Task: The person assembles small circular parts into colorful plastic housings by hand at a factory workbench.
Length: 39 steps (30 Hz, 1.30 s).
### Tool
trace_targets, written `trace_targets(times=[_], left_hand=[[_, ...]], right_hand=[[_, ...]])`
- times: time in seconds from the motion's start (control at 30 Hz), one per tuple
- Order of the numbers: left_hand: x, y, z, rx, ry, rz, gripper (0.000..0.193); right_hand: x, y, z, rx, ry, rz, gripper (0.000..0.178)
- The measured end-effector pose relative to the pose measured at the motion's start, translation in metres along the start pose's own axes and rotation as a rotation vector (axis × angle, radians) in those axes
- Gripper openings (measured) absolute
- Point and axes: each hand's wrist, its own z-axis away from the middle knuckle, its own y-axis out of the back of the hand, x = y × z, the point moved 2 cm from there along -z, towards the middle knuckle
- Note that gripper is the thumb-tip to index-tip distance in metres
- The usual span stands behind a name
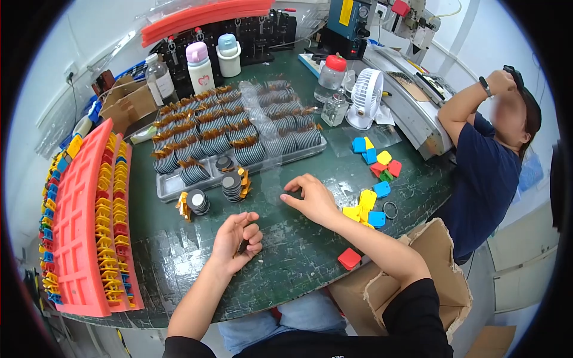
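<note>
My left hand point(235, 238) is above the near side of the table, palm turned up and fingers curled toward the thumb. A small dark patch shows between them; what it is I cannot make out. My right hand point(311, 200) hovers right of the middle, its thumb and forefinger apart with nothing seen between them. Beyond my left hand stand two short stacks of grey discs with orange flexible strips, one stack point(231, 188) nearer the middle and another stack point(197, 202) to its left. Behind them a clear plastic tray point(173, 190) holds many rows of similar discs.
Yellow, blue, red and green plastic pieces point(365, 206) lie on the right, with a lone red piece point(349, 258) nearer me. Pink foam racks point(80, 232) stand at left. A white fan point(366, 98), bottles point(199, 67), a cardboard box point(439, 268) and another person point(492, 155) are around.
</note>
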Motion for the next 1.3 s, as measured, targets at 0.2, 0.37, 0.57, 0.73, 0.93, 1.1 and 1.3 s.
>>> trace_targets(times=[0.2,0.37,0.57,0.73,0.93,1.1,1.3], left_hand=[[0.0,-0.004,0.002,0.083,0.011,-0.025,0.014],[-0.005,-0.012,-0.025,0.076,0.101,-0.195,0.029],[-0.002,-0.022,-0.04,0.205,-0.045,-0.623,0.032],[-0.005,-0.025,-0.063,0.177,-0.071,-0.617,0.018],[-0.002,-0.023,-0.057,0.213,-0.165,-0.635,0.014],[-0.005,-0.028,-0.061,0.214,-0.175,-0.647,0.019],[-0.01,-0.028,-0.058,0.236,-0.216,-0.574,0.023]], right_hand=[[0.023,-0.003,-0.012,-0.101,-0.023,-0.448,0.018],[0.036,0.015,-0.004,-0.225,-0.192,-0.848,0.016],[0.029,-0.006,-0.01,-0.301,-0.03,-0.846,0.018],[0.03,0.012,-0.001,-0.256,-0.059,-0.823,0.018],[0.022,0.007,-0.003,-0.348,-0.15,-0.799,0.028],[0.025,0.014,-0.001,-0.323,-0.176,-0.677,0.028],[0.007,0.029,0.007,-0.252,-0.144,-0.465,0.026]])
